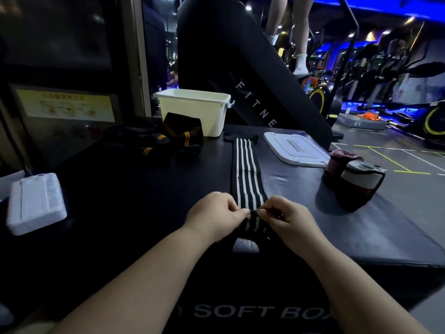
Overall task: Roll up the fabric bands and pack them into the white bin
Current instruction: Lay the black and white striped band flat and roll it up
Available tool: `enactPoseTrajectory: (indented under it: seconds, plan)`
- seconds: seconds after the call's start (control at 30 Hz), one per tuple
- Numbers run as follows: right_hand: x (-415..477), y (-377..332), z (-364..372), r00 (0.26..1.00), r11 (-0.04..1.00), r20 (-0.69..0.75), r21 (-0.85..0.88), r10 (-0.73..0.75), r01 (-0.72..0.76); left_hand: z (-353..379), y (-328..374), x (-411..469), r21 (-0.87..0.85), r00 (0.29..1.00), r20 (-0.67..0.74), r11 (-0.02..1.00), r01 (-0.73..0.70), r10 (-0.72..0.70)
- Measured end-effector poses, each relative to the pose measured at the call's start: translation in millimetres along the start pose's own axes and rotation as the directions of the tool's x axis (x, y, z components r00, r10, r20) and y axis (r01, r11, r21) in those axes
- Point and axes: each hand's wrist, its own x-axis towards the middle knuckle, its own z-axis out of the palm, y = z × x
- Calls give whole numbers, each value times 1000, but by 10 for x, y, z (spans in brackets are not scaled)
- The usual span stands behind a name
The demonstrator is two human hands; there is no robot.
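A black fabric band with white stripes [245,174] lies stretched out lengthways on the black soft box, running away from me. Its near end is curled up between my hands. My left hand [216,214] pinches that end from the left and my right hand [281,216] pinches it from the right, thumbs almost meeting. The white bin [195,112] stands open at the far edge of the box. In front of it lies a heap of black bands with orange stripes [168,138]. Two rolled bands [354,182], dark red and white, sit at the right edge.
The bin's white lid [296,149] lies flat to the right of the bin. A white padded case [36,203] rests at the left. A black fitness machine [252,75] rises behind the box, and gym floor with exercise bikes lies to the right.
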Motion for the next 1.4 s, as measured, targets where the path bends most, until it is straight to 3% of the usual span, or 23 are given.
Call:
enactPoseTrajectory:
  seconds: [0.13,0.33,0.47,0.6,0.73,0.9,1.1,1.27,1.4]
  plan:
    - [51,25,15,998,998,29,1,59,-60,17,-50,-26,-99,991,-88,989,-114,105]
    - [88,40,19,996,997,47,-36,76,-74,117,-140,-47,-185,968,-95,951,-248,234]
    - [88,31,43,998,997,-24,-39,61,-62,87,-176,-29,-149,968,-24,956,-252,251]
    - [24,0,50,996,998,-86,65,15,-9,18,-173,-37,-150,967,41,958,-243,252]
    - [-10,42,-49,998,993,38,110,-47,43,0,-138,-57,-188,969,56,956,-227,241]
    - [3,79,-148,978,997,194,37,-75,69,32,-165,-37,-190,972,55,959,-213,226]
    - [-1,93,-102,986,996,141,38,-86,81,27,-183,-49,-69,960,64,961,-268,272]
    - [-16,95,-82,988,994,117,-37,-100,105,3,-154,-67,-71,959,60,959,-274,279]
    - [-44,64,-74,994,996,59,21,-87,86,-16,-154,-54,-95,965,86,966,-242,250]
